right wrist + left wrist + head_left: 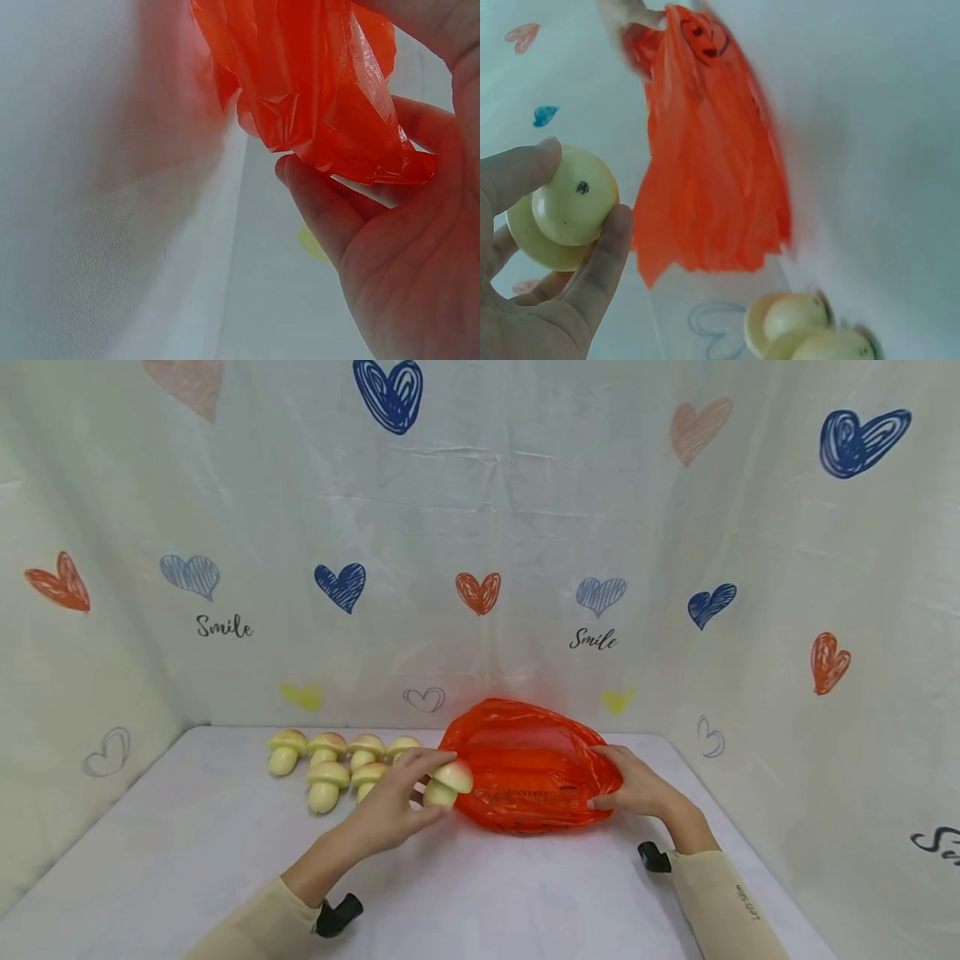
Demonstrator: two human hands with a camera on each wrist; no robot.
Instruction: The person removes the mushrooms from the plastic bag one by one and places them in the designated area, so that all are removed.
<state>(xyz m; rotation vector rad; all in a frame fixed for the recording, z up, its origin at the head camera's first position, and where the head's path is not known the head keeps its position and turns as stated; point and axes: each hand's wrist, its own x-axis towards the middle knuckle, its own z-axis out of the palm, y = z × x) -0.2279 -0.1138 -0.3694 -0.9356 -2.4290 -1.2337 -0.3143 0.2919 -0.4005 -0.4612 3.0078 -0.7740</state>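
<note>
My left hand (392, 800) grips a mushroom (447, 783) with a pinkish-yellow cap and a pale stem, at the left edge of a red plastic bag (525, 777). In the left wrist view the fingers and thumb wrap the mushroom (576, 199), its rounded stem end facing the camera. The bag lies on the table with its mouth spread wide toward me. At its right edge my right hand (641, 782) holds the rim, thumb low and fingers higher up. The right wrist view shows crumpled red plastic (322, 97) between that hand's thumb and fingers.
Several more mushrooms (324, 787) stand in two rows at the left back of the white table (480, 893). Behind the table hangs a white curtain (420, 518) printed with hearts, and it continues along both sides.
</note>
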